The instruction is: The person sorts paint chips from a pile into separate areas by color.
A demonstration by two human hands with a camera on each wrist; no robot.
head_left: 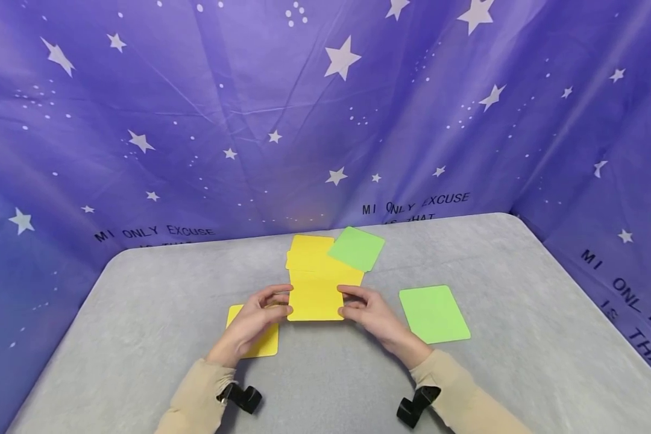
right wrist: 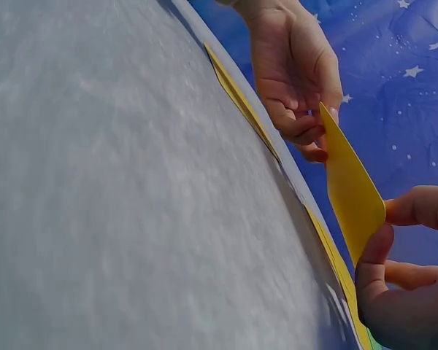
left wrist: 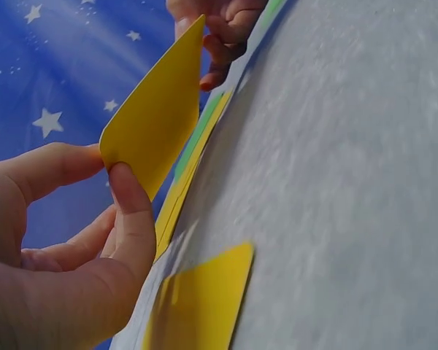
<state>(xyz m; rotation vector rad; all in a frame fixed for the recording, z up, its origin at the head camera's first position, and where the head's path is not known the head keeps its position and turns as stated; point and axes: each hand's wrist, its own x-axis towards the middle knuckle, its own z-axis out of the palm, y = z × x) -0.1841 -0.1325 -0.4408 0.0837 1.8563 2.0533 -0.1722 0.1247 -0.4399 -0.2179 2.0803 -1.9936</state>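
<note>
Both hands hold one yellow square card [head_left: 316, 296] by its opposite side edges, raised above the table and tilted. My left hand [head_left: 254, 320] pinches the left edge between thumb and fingers; in the left wrist view the thumb [left wrist: 128, 188] lies against the card's near face. At the right edge, my right hand [head_left: 377, 317] pinches it the same way, and its thumb [right wrist: 374, 251] shows in the right wrist view. Behind the held card, several overlapping yellow cards [head_left: 310, 259] lie on the table, partly hidden. Under my left hand lies another yellow card [head_left: 266, 345].
A green card [head_left: 360, 248] overlaps the yellow ones at the back. Another green card [head_left: 435, 314] lies flat to the right of my right hand. Grey cloth covers the table [head_left: 157, 313]. A purple star-print curtain [head_left: 282, 108] hangs behind it and along the sides.
</note>
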